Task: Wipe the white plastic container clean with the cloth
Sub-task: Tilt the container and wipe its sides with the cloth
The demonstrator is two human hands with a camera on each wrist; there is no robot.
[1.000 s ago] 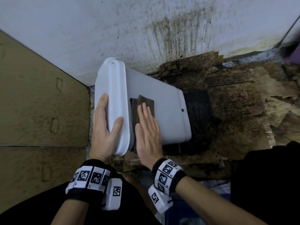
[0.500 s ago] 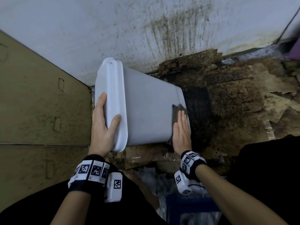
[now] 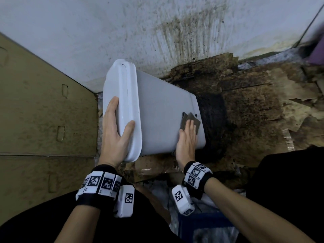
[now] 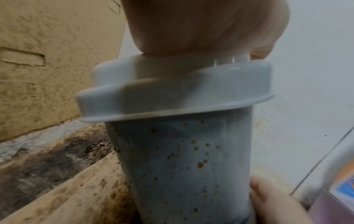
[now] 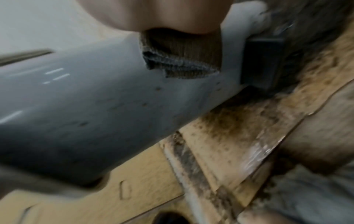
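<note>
Atop tilted white container (image 3: 157,109) | right hand (image 3: 186,142) flat, pressing cloth (image 3: 190,121) near base | left hand (image 3: 116,130) gripping lid end | upper face clean, underside spotted.

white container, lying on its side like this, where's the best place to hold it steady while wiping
Probably by the flared lid rim at its wide end, from the near left side, as the left hand does: the projecting lip gives the thumb a ledge, and leaves the flat side wall of the white container free for the cloth.
</note>
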